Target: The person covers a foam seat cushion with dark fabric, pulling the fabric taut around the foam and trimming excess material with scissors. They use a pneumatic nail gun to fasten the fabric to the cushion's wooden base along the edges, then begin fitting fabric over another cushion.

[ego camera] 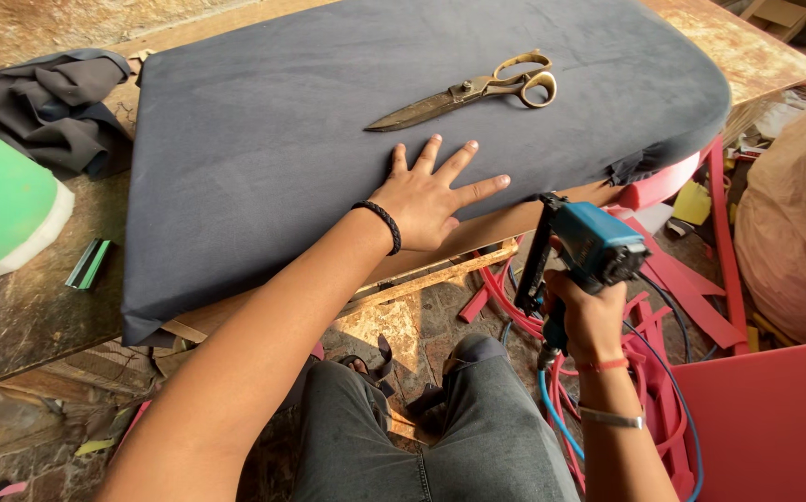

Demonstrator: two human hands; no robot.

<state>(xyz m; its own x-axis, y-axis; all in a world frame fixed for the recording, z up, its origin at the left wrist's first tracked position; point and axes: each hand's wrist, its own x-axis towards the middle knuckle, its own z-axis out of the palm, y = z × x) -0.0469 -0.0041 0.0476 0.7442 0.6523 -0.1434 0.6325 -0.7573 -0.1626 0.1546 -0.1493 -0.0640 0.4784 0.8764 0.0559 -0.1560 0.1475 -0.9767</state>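
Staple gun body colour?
Blue, with a black front, in the right hand; staple gun shows in the head view.

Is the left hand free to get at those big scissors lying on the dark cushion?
Probably yes. The left hand lies flat and empty on the dark cushion, fingers spread, and the scissors lie just beyond its fingertips with only bare fabric between. The right hand is busy holding the blue staple gun.

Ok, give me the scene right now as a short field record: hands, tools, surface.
left hand: flat on cushion, fingers spread
right hand: grips stapler
stapler: blue, nose at cushion's near edge
cushion: dark grey fabric, lies on bench
scissors: on cushion, closed, untouched
hose: blue, runs down from stapler
bench: worn wood
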